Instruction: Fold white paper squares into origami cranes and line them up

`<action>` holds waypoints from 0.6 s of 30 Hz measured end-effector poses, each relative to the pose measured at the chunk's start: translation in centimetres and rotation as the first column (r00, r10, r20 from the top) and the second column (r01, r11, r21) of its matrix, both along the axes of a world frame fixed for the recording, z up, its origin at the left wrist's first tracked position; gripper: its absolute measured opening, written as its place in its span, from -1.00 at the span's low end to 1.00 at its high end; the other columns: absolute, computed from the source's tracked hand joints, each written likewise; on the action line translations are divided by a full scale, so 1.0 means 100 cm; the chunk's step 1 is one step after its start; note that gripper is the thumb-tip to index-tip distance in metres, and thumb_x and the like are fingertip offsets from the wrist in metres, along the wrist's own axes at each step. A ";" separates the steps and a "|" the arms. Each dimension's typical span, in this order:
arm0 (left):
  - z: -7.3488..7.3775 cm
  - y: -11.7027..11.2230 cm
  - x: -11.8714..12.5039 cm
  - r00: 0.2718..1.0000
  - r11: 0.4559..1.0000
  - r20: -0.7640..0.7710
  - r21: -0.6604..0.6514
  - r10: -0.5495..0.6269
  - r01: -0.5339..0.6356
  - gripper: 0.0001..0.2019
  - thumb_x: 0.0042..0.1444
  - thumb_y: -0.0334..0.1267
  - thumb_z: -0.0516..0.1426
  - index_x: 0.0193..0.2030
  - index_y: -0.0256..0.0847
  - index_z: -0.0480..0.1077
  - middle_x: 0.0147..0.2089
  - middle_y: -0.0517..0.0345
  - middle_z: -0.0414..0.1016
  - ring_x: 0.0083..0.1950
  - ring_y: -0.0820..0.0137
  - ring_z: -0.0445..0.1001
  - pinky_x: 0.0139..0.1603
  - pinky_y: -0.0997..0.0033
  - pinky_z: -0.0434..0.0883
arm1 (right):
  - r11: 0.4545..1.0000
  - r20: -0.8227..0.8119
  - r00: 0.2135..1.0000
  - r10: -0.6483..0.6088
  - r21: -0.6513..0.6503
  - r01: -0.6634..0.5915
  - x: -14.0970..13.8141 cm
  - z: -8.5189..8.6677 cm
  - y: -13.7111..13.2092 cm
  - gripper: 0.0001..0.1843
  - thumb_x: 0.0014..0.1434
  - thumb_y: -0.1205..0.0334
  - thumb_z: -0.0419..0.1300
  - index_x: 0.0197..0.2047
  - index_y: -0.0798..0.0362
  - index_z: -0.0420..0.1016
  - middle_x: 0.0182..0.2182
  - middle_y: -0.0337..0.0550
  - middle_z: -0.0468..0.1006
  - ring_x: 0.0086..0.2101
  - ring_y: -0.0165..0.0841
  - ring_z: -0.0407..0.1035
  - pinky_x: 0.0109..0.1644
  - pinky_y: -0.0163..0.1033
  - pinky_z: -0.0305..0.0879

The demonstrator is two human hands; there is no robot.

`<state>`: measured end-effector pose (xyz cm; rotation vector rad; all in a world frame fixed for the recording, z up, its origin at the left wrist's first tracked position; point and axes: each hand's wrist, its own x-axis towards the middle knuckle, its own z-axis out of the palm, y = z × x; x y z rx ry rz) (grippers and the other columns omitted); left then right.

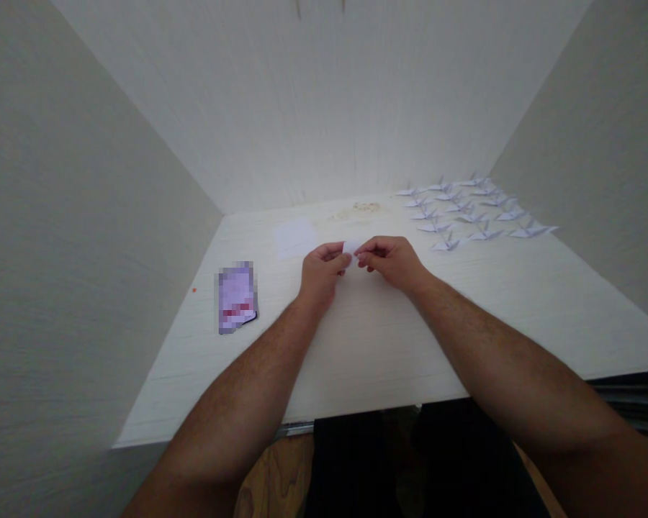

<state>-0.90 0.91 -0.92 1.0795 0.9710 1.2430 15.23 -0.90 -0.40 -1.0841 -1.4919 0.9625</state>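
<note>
Between my two hands, above the middle of the white table, is a small piece of folded white paper point(350, 247). My left hand point(324, 270) pinches its left side between thumb and fingers. At the paper's right edge, my right hand point(392, 260) has its thumb and fingertips closed on it. Much of the paper is covered by fingers, so its exact folded shape cannot be made out. Just beyond my left hand, a flat white sheet of paper point(294, 237) lies on the table.
Several folded paper cranes point(461, 207) stand in rows at the back right. A phone-like object point(236, 296), its face pixelated, lies at the left, near a tiny orange speck point(194, 290). Pale walls enclose the white table point(367, 352) on three sides. A brownish stain point(364, 208) marks its back.
</note>
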 end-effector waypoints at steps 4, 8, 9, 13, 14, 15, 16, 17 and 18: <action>-0.002 0.000 0.000 0.998 0.996 -0.043 0.073 -0.042 0.045 -0.70 -0.20 -0.29 0.32 -0.24 -0.26 0.51 -0.44 0.22 0.52 -0.51 0.56 0.33 -0.47 0.50 0.23 | 0.998 -0.050 0.997 -0.055 -0.036 0.053 -0.003 0.001 0.000 -0.81 0.01 0.13 0.32 -0.41 0.08 0.47 -0.54 -0.20 0.56 -0.53 -0.43 0.40 -0.43 -0.29 0.35; -0.002 -0.001 0.001 0.997 0.995 -0.047 0.076 -0.055 0.059 -0.72 -0.21 -0.35 0.29 -0.26 -0.26 0.52 -0.44 0.22 0.52 -0.51 0.56 0.34 -0.48 0.51 0.24 | 0.995 -0.049 0.995 -0.087 -0.045 0.085 -0.004 0.003 0.000 -0.83 0.00 0.17 0.31 -0.43 0.08 0.45 -0.57 -0.22 0.54 -0.56 -0.43 0.39 -0.45 -0.30 0.33; -0.001 -0.001 0.001 0.997 0.995 -0.049 0.075 -0.059 0.062 -0.73 -0.20 -0.35 0.29 -0.26 -0.26 0.52 -0.46 0.24 0.50 -0.52 0.56 0.33 -0.49 0.51 0.23 | 0.996 -0.044 0.995 -0.085 -0.040 0.083 -0.004 0.003 -0.001 -0.83 -0.01 0.18 0.32 -0.43 0.08 0.45 -0.58 -0.22 0.53 -0.56 -0.44 0.38 -0.45 -0.31 0.32; 0.002 -0.003 -0.001 0.990 0.994 -0.126 0.079 -0.070 0.080 -0.73 -0.17 -0.24 0.34 -0.28 -0.26 0.53 -0.53 0.27 0.44 -0.55 0.57 0.29 -0.51 0.52 0.20 | 0.998 -0.003 0.998 -0.070 -0.008 0.070 -0.004 0.003 -0.002 -0.82 -0.01 0.17 0.34 -0.43 0.08 0.46 -0.58 -0.24 0.51 -0.55 -0.46 0.36 -0.46 -0.33 0.27; 0.003 -0.003 -0.002 0.986 0.993 -0.148 0.082 -0.073 0.086 -0.71 -0.18 -0.22 0.35 -0.27 -0.26 0.53 -0.53 0.28 0.43 -0.55 0.57 0.29 -0.51 0.53 0.20 | 0.997 0.007 0.997 -0.072 -0.004 0.072 -0.004 0.003 -0.002 -0.82 -0.01 0.17 0.34 -0.43 0.08 0.47 -0.58 -0.25 0.50 -0.55 -0.46 0.35 -0.47 -0.34 0.25; 0.003 -0.003 -0.002 0.984 0.993 -0.165 0.084 -0.073 0.088 -0.70 -0.19 -0.22 0.36 -0.26 -0.25 0.53 -0.53 0.29 0.43 -0.55 0.58 0.29 -0.51 0.53 0.21 | 0.997 0.013 0.997 -0.077 -0.003 0.077 -0.004 0.002 -0.002 -0.82 -0.01 0.17 0.34 -0.43 0.08 0.47 -0.59 -0.26 0.50 -0.55 -0.47 0.33 -0.48 -0.34 0.23; 0.003 -0.003 -0.003 0.981 0.992 -0.179 0.087 -0.075 0.092 -0.68 -0.20 -0.23 0.37 -0.25 -0.25 0.52 -0.54 0.30 0.42 -0.55 0.58 0.30 -0.51 0.54 0.21 | 0.997 0.013 0.997 -0.081 -0.002 0.081 -0.004 0.002 -0.002 -0.83 -0.02 0.18 0.35 -0.43 0.08 0.48 -0.59 -0.27 0.49 -0.56 -0.47 0.33 -0.48 -0.34 0.22; 0.003 -0.003 -0.003 0.978 0.991 -0.192 0.089 -0.082 0.101 -0.68 -0.20 -0.24 0.37 -0.24 -0.25 0.52 -0.54 0.31 0.41 -0.56 0.58 0.30 -0.52 0.54 0.21 | 0.997 0.006 0.997 -0.080 -0.002 0.080 -0.004 0.001 -0.002 -0.83 -0.03 0.18 0.35 -0.42 0.08 0.48 -0.59 -0.27 0.49 -0.56 -0.47 0.32 -0.48 -0.34 0.23; 0.003 -0.003 -0.004 0.975 0.989 -0.203 0.092 -0.092 0.113 -0.68 -0.19 -0.25 0.36 -0.23 -0.25 0.51 -0.55 0.31 0.41 -0.56 0.58 0.30 -0.52 0.55 0.22 | 0.997 -0.008 0.997 -0.075 -0.003 0.075 -0.005 0.001 -0.001 -0.83 -0.03 0.19 0.35 -0.40 0.07 0.48 -0.57 -0.27 0.50 -0.56 -0.47 0.33 -0.48 -0.34 0.24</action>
